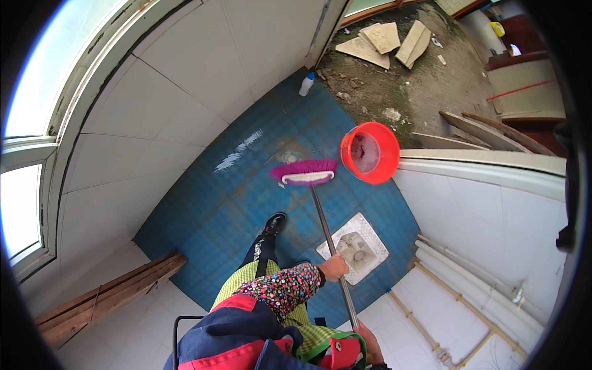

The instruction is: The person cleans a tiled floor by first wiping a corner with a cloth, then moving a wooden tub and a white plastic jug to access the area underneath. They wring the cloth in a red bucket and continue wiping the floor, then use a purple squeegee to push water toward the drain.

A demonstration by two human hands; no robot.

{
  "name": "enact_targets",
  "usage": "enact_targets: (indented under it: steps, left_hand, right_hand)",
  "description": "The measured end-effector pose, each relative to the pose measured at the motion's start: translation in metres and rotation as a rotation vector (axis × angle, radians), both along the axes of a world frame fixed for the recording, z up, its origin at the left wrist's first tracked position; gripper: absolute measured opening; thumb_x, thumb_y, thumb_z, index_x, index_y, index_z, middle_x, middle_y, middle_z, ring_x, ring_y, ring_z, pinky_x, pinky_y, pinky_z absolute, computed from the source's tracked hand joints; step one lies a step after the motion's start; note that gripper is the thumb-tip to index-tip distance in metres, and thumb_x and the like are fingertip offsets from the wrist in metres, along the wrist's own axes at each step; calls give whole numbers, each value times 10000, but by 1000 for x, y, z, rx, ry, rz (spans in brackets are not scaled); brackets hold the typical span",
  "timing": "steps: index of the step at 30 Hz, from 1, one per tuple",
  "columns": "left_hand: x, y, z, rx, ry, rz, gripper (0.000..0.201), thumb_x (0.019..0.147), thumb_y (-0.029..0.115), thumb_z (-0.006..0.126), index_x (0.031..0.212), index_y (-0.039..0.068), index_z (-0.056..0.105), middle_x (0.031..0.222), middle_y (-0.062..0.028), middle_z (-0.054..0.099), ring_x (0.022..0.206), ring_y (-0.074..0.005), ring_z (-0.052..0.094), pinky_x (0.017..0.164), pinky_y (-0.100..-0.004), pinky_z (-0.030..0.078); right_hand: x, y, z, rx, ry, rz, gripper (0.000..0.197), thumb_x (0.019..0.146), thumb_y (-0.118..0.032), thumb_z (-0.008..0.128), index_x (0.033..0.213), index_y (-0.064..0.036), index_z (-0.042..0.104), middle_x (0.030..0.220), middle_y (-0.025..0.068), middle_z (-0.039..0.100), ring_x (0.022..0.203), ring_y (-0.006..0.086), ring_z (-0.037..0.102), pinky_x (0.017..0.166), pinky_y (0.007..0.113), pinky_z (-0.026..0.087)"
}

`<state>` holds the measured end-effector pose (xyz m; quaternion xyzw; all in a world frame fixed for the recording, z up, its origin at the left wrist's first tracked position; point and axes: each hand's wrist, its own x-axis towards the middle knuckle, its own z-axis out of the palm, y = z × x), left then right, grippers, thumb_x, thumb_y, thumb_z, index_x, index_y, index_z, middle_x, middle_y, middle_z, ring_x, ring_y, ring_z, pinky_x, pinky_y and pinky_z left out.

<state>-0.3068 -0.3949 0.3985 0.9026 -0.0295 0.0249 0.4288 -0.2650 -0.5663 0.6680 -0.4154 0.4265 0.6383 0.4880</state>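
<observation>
A broom [308, 179] with purple bristles and a white-and-purple head rests on the wet blue tiled floor. Its long metal handle slants down toward me. My left hand [334, 267], in a floral sleeve, is closed around the middle of the handle. Lower down, my right hand [370, 345] grips the handle near its top end, partly hidden by my clothing. Right of the bristles stands a red bucket [385, 154] with cloudy, foamy liquid inside. A white squat toilet [373, 237] is set in the floor beside the handle.
A white bottle with a blue cap [306, 84] stands by the far wall. Pipes [475, 290] run along the right wall. Wooden beams [111, 296] lean at the left. Beyond the doorway, broken slabs [382, 40] and boards [487, 131] lie on dirty ground.
</observation>
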Motion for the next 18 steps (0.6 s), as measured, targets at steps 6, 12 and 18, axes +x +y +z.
enact_targets:
  steps: [6, 12, 18]
  left_hand:
    - [-28, -12, 83, -115, 14, -39, 147, 576, 153, 690, 651, 162, 564, 636, -9, 565, 733, -224, 581, 735, -365, 376]
    - [-67, 60, 19, 289, 243, 101, 146, 592, 200, 705, 676, 176, 589, 650, -3, 569, 769, -215, 563, 756, -370, 381]
    - [-84, -31, -57, 203, 235, -2, 192, 566, 222, 716, 695, 186, 578, 685, -9, 575, 792, -237, 567, 767, -394, 382]
  right_hand:
    - [-7, -16, 65, -76, -145, 370, 369, 959, -74, 458, 1303, -131, 338, 615, -39, 331, 446, 48, 341, 374, 191, 281]
    - [-11, 16, -49, 352, 158, 144, 290, 971, -88, 443, 1251, -102, 371, 642, -41, 349, 474, 48, 345, 409, 188, 289]
    - [-32, -58, -90, 336, 292, -109, 148, 986, -110, 435, 1120, -170, 417, 621, -52, 352, 439, 34, 330, 385, 182, 272]
